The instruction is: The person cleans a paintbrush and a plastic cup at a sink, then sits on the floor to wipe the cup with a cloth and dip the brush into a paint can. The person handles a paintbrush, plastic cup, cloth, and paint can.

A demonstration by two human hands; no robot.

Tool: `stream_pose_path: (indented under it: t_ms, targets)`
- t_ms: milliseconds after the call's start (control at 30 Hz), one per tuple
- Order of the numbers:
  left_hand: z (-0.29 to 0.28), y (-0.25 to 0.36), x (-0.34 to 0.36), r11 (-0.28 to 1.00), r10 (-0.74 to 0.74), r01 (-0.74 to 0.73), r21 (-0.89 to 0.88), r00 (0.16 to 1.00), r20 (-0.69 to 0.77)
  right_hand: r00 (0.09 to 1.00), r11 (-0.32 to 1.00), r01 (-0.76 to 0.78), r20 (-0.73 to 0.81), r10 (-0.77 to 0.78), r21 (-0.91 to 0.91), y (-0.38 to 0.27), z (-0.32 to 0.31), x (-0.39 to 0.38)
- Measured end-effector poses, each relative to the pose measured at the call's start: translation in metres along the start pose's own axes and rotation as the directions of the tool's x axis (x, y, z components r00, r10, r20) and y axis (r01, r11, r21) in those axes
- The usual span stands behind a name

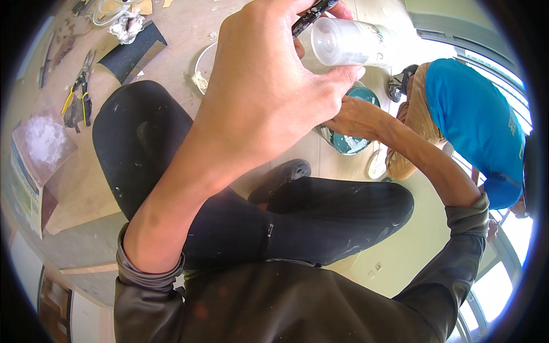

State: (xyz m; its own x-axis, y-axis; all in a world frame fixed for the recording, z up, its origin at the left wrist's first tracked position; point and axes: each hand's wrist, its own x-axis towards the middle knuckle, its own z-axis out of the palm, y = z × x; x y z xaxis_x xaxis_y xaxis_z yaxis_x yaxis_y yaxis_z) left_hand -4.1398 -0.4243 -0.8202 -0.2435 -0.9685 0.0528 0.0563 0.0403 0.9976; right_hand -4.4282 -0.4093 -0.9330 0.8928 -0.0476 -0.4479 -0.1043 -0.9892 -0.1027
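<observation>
My left hand (269, 86) is raised across the upper middle, its thumb along the lower side of a clear plastic cup (354, 43) lying on its side in the grip. Past the index finger shows a black rod-like handle (311, 17) flecked with white; its other end is out of view. Lower and farther right, my right hand (357, 118) reaches in over a teal paint bucket (351, 144) with white smears. The left hand covers the right fingertips, so what they touch cannot be seen.
A co-worker in a blue shirt (472, 120) crouches at the right by the windows. To the left lie yellow-handled pliers (77, 94), a dark sheet (134, 54), a crumpled white rag (126, 27) and a bag of white powder (46, 140). My bent legs (337, 217) fill the middle.
</observation>
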Motion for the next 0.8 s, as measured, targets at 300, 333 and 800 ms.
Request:
stream_pose_path:
  t_ms: [300, 333, 800]
  targets:
    - [0.001, -0.006, 0.003, 0.998, -0.047, 0.048, 0.050, 0.999, -0.012, 0.999, 0.998, -0.037, 0.005, 0.037, 0.047, 0.000, -0.025, -0.008]
    - [0.000, -0.007, 0.004, 0.997, -0.054, 0.054, 0.056, 0.999, -0.007, 0.999, 0.997, -0.049, 0.019, 0.048, 0.066, -0.003, -0.029, -0.011]
    - [0.006, -0.063, 0.042, 0.996, 0.023, -0.027, 0.087, 0.999, 0.042, 0.944, 0.941, -0.319, -0.052, 0.326, 0.110, -0.064, -0.078, -0.070]
